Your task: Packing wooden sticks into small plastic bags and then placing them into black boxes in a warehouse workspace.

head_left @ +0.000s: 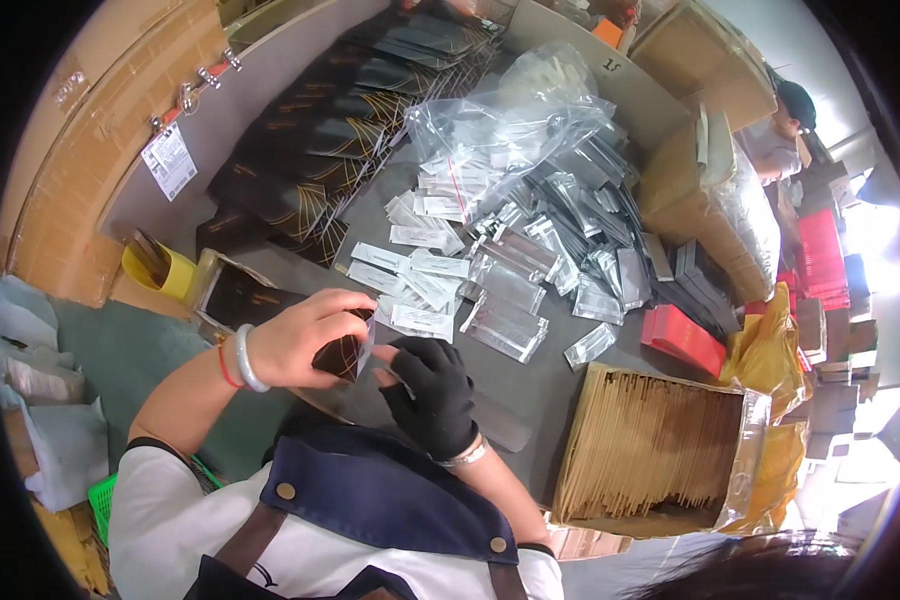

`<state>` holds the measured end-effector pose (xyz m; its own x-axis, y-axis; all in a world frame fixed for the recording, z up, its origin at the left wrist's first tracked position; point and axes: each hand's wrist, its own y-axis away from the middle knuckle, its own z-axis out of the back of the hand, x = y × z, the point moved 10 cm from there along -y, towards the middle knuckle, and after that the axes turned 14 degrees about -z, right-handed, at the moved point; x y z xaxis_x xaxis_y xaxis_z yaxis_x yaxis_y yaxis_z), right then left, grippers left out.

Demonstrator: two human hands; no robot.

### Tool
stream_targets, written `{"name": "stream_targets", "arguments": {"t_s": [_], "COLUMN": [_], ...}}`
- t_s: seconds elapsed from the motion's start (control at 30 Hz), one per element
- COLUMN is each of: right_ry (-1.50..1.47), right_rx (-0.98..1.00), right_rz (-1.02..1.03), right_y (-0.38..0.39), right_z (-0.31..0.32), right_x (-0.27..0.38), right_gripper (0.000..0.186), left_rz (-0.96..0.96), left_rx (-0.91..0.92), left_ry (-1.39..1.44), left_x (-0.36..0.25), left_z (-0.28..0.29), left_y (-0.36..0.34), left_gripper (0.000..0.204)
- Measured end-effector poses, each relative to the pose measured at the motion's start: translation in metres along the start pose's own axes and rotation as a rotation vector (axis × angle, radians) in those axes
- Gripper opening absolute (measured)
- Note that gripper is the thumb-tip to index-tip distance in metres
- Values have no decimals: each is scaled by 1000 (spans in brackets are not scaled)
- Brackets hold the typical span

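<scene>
My left hand [305,338], with a bangle and a red string at its wrist, is closed around a small black box [340,358] with thin gold lines. A light edge of the box faces my right hand [432,392], which wears a black glove that leaves fingertips bare. Its thumb and forefinger are apart beside that edge, with nothing visible between them. Just beyond the hands lie white paper sachets [420,320] and clear packets [508,322] in a loose heap. Part of the box is hidden by my left fingers.
Black gold-lined boxes [320,140] are stacked at the far left. Behind the packets rests a clear plastic bag [510,110]. A carton of thin wooden sticks [660,450] stands at right near a red box [683,340]. At left is a yellow cup [175,272]. Another person [775,145] is at far right.
</scene>
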<state>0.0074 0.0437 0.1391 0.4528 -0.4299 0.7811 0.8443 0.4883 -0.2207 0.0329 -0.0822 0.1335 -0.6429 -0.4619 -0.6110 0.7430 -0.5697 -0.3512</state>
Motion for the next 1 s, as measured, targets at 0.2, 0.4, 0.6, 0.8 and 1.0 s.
{"name": "stream_targets", "arguments": {"t_s": [0.2, 0.4, 0.6, 0.8, 1.0], "right_ry": [-45, 25, 133, 82, 32], "right_rx": [76, 111, 158, 241, 402], "right_rz": [134, 148, 102, 50, -81], "right_y": [-10, -11, -13, -8, -1], "right_z": [-14, -19, -29, -40, -66], "right_x": [23, 34, 33, 24, 12], "right_gripper": [19, 18, 15, 16, 14], "left_rz": [32, 51, 39, -8, -16], "left_rx": [-26, 1, -6, -6, 15], "left_ry": [85, 157, 126, 75, 117], "left_x": [-5, -4, -8, -12, -11], "left_z": [9, 8, 9, 5, 1], "left_y": [10, 18, 15, 13, 16], "left_gripper": [61, 66, 73, 69, 75]}}
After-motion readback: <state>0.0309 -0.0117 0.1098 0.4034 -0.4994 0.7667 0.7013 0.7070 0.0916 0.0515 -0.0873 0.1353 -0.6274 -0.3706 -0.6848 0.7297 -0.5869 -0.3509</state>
